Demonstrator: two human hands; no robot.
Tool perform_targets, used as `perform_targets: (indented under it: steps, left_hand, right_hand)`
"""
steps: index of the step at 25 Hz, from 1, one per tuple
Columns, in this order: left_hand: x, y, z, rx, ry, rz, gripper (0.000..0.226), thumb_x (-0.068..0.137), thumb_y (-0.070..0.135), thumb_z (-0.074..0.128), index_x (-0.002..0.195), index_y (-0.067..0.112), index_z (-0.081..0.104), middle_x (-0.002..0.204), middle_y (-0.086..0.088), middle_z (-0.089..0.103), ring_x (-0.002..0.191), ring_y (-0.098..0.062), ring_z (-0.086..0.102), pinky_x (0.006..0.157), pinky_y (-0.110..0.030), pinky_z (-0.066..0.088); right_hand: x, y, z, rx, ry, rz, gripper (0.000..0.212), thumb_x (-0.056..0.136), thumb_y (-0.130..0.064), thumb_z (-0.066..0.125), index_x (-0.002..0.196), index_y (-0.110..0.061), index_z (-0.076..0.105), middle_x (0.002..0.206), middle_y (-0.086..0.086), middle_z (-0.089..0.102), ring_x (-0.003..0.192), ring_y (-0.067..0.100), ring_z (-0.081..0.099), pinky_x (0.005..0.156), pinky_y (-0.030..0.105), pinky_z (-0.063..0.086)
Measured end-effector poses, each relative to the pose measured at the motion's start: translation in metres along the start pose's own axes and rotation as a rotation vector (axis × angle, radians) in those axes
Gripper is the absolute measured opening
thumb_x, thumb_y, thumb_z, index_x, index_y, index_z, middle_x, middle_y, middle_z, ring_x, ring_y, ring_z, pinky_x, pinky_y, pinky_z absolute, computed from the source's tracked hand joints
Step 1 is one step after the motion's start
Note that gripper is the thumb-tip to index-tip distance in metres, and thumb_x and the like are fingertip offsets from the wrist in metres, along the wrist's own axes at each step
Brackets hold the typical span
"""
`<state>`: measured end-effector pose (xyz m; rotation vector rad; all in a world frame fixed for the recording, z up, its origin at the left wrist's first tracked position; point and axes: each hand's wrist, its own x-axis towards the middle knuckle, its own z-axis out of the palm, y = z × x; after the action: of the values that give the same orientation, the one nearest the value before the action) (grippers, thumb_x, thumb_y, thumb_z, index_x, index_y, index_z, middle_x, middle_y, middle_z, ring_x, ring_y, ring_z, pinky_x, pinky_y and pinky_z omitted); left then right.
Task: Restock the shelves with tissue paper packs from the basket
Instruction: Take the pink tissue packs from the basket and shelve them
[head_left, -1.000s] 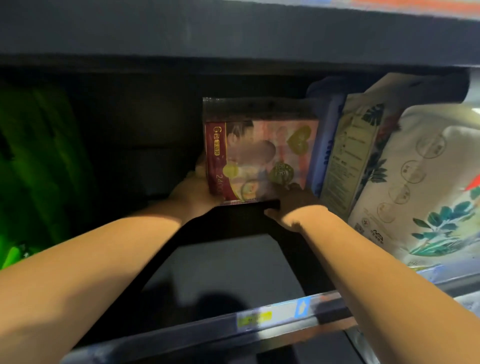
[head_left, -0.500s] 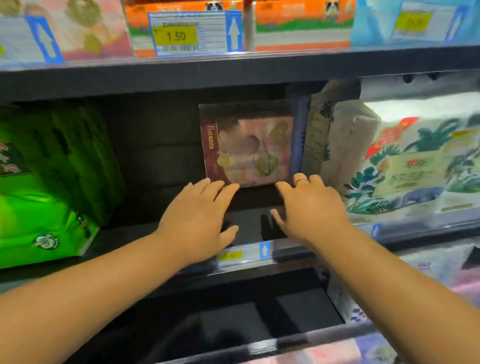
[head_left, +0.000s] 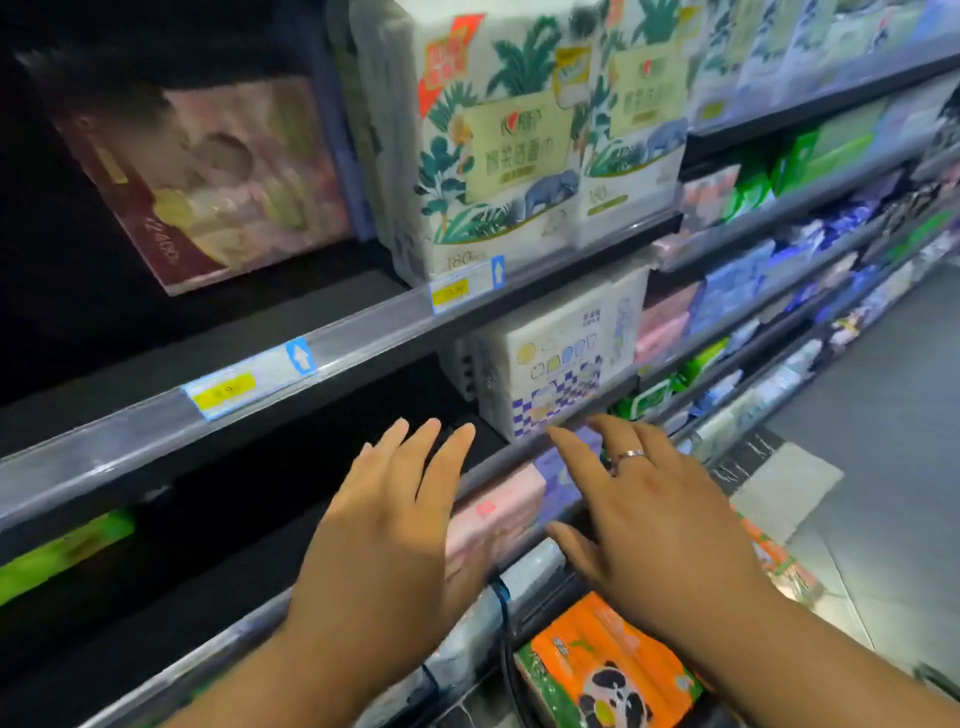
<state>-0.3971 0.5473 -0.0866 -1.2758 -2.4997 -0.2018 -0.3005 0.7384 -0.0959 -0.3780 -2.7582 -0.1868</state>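
Note:
A pink and maroon tissue pack (head_left: 218, 176) stands on the upper shelf (head_left: 363, 332), deep in a dark gap, with nothing touching it. My left hand (head_left: 384, 530) hovers in front of the lower shelf with fingers spread and empty. My right hand (head_left: 654, 514), with a ring on one finger, is also open and empty, just right of the left. Below my hands lies an orange tissue pack with a panda (head_left: 608, 670), next to a dark basket handle (head_left: 506, 649). The basket itself is mostly out of view.
White packs with leaf and elephant prints (head_left: 498, 140) stand right of the pink pack. A white checked pack (head_left: 556, 358) sits on the shelf below, a pink pack (head_left: 493, 514) under that. More shelves of packs run off to the right beside grey floor (head_left: 883, 415).
Both hands let go of the pink and maroon pack, which stays on the shelf. They pulled back and dropped toward the lower shelves, and my view swung down and right.

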Motion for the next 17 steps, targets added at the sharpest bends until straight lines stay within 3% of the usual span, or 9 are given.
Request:
perform_targets:
  steps: [8,11,13,17]
  left_hand:
    - [-0.038,0.09,0.091,-0.206,-0.268,0.257,0.086,0.073,0.06,0.046,0.145,0.016,0.032,0.142,-0.016,0.045,0.132,-0.04,0.041,0.102,-0.054,0.041]
    - [-0.048,0.126,0.112,-0.251,-0.344,0.344,0.09,0.072,0.056,0.057,0.146,0.017,0.026,0.143,-0.016,0.044,0.133,-0.042,0.039,0.103,-0.056,0.04]
    - [-0.052,0.156,0.123,-0.262,-0.381,0.408,0.093,0.068,0.053,0.066,0.144,0.016,0.028,0.14,-0.018,0.047,0.13,-0.044,0.042,0.102,-0.057,0.04]
    - [-0.057,0.228,0.15,-0.27,-0.464,0.517,0.09,0.067,0.056,0.062,0.143,0.018,0.031,0.139,-0.016,0.049,0.129,-0.042,0.044,0.103,-0.055,0.041]
  right_hand:
    - [-0.157,0.023,0.046,0.005,-0.322,0.444,0.08,0.061,-0.054,0.075,0.13,-0.019,0.053,0.113,0.016,0.061,0.087,0.038,0.061,0.058,0.044,0.054]
    - [-0.211,0.037,0.049,-0.027,-0.457,0.571,0.085,0.061,-0.058,0.071,0.134,-0.021,0.05,0.114,0.016,0.061,0.09,0.037,0.061,0.059,0.043,0.053]
    - [-0.245,0.048,0.049,-0.028,-0.548,0.667,0.089,0.065,-0.061,0.067,0.142,-0.025,0.041,0.124,0.016,0.057,0.099,0.037,0.059,0.065,0.044,0.054]
    - [-0.306,0.075,0.057,0.035,-0.66,0.813,0.089,0.082,-0.063,0.05,0.153,-0.03,0.008,0.144,0.012,0.039,0.12,0.034,0.045,0.083,0.042,0.048]
